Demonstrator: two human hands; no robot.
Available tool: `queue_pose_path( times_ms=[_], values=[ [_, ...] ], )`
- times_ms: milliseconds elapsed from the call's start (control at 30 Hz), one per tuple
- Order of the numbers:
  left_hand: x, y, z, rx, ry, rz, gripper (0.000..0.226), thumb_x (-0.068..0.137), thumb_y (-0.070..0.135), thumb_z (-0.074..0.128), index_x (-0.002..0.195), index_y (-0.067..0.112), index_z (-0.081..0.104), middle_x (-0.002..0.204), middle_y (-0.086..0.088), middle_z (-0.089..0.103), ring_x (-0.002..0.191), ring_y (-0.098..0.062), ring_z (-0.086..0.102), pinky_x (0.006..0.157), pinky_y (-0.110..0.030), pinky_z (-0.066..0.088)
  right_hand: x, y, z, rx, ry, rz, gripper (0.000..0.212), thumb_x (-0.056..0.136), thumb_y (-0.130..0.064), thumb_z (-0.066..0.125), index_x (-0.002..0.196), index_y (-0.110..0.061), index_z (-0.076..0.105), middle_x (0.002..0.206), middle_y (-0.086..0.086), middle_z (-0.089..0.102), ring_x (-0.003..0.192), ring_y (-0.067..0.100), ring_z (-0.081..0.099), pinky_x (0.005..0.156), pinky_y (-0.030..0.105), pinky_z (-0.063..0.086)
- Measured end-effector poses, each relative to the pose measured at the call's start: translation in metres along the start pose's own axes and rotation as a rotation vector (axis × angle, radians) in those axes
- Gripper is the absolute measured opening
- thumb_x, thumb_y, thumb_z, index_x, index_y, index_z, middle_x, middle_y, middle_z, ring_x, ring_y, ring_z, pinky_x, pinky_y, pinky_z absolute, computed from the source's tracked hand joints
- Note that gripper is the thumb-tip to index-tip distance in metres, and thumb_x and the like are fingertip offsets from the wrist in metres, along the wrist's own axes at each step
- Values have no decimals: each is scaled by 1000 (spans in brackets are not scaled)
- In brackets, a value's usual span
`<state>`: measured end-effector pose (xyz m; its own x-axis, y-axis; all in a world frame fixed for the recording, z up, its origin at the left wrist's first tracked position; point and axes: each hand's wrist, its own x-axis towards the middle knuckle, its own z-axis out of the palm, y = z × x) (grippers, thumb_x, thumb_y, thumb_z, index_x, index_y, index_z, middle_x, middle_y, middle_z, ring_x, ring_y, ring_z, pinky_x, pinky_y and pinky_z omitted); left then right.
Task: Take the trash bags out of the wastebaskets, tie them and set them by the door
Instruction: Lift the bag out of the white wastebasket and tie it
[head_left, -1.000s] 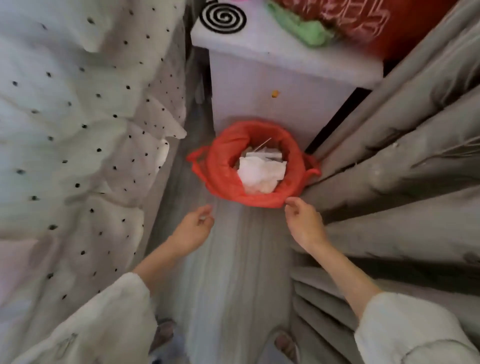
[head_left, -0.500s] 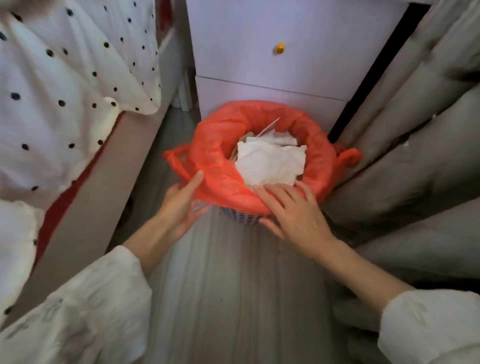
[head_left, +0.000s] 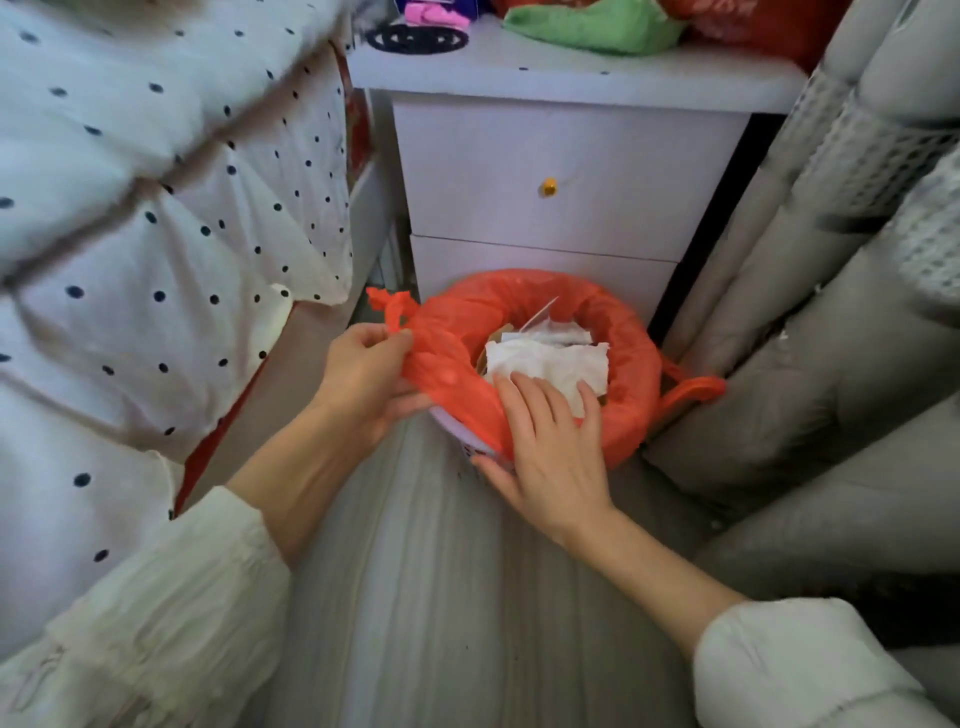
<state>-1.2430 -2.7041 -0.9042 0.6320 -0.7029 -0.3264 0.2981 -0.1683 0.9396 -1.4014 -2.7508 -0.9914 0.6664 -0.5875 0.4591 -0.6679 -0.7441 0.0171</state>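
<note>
An orange trash bag (head_left: 613, 332) lines a small white wastebasket (head_left: 470, 441) on the floor in front of a nightstand. Crumpled white paper (head_left: 550, 358) fills the bag. My left hand (head_left: 363, 379) pinches the bag's left rim, just below its knotted handle (head_left: 395, 306), and has lifted that edge off the basket. My right hand (head_left: 550, 447) lies over the near rim: straight fingers reach inside onto the paper, while the thumb lies against the basket's outer wall. The bag's other handle (head_left: 691, 389) sticks out to the right.
A white nightstand (head_left: 545, 218) with a gold knob stands right behind the basket. A bed with a dotted white quilt (head_left: 156, 234) is on the left, grey curtains (head_left: 831, 312) on the right. A narrow strip of wood floor (head_left: 441, 597) runs between them.
My left hand has gone from touching the bag's side to pinching its left rim and pulling it up. My right hand slid further over the near rim into the bag.
</note>
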Motion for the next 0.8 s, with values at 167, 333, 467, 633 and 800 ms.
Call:
queue_pose_path(
  times_ms=[167, 333, 467, 633, 800],
  values=[
    [-4, 9, -3, 38, 29, 17, 7, 94, 11, 42, 88, 9, 46, 101, -17, 59, 75, -26, 65, 50, -37, 58, 18, -2, -10, -33, 94, 81, 52, 64, -28, 64, 113, -15, 56, 114, 3, 63, 107, 25, 59, 98, 50, 31],
    [5, 19, -15, 105, 155, 152, 12, 92, 9, 38, 82, 15, 42, 87, -16, 58, 59, -19, 64, 43, -26, 55, 9, 30, -10, -51, 56, 197, 32, 62, -15, 48, 91, -17, 62, 95, 3, 66, 94, 27, 63, 95, 46, 24],
    [10, 17, -17, 228, 231, 228, 15, 86, 18, 48, 73, 24, 42, 95, -12, 57, 87, -27, 62, 57, -32, 56, -1, 70, -19, -89, -18, 338, 39, 54, -11, 71, 92, -15, 64, 97, 7, 65, 94, 29, 62, 95, 51, 33],
    [29, 18, -17, 190, 219, 234, 35, 66, 26, 47, 87, 1, 59, 90, -9, 63, 84, -19, 59, 79, -35, 47, -3, 99, -33, -103, -17, 513, 28, 62, -5, 68, 90, -11, 66, 93, 13, 66, 91, 35, 62, 89, 53, 41],
    [33, 28, -7, 110, 216, 281, 40, 62, 21, 42, 84, -3, 65, 79, -17, 61, 72, -22, 53, 65, -32, 41, 26, 106, -53, -11, 160, 410, 21, 77, -14, 53, 92, -13, 67, 89, 10, 69, 81, 32, 64, 77, 42, 47]
  ],
)
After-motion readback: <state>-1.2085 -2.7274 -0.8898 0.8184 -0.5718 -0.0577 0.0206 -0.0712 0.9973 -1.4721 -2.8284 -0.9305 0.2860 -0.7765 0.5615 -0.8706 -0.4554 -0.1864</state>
